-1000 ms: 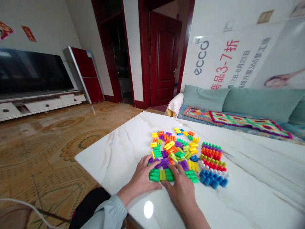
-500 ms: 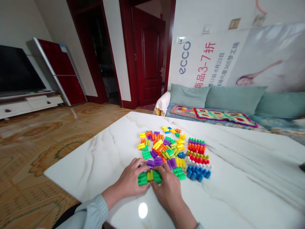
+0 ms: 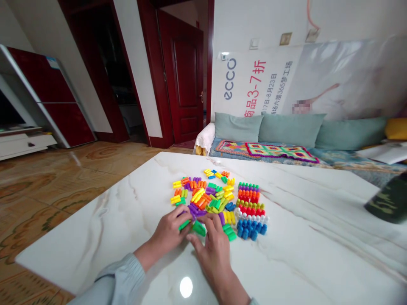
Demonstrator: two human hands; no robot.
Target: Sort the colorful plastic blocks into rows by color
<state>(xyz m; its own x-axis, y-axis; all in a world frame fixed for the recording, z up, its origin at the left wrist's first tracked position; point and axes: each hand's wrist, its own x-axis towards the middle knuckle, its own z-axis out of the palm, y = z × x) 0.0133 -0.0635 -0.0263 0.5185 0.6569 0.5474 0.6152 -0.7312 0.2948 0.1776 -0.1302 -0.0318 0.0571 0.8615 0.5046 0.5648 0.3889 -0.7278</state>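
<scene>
Since row parted left of blue knobbed blocks (image 3: pixel 251 228), leaving pieces separate, left hand (image 3: pixel 170 231) pinches green block (image 3: pixel 183 225); right hand (image 3: pixel 214 243) curls around second green block (image 3: pixel 199 228), grip unclear.

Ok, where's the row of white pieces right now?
In the head view, the row of white pieces sits to the right of the right hand, between a red row and the cluster of blue pieces.

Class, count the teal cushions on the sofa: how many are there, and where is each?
3, in a row: left cushion, nearest the red door; middle cushion; right cushion, beside a yellow item. Others might be hidden past the picture's edge.
</scene>
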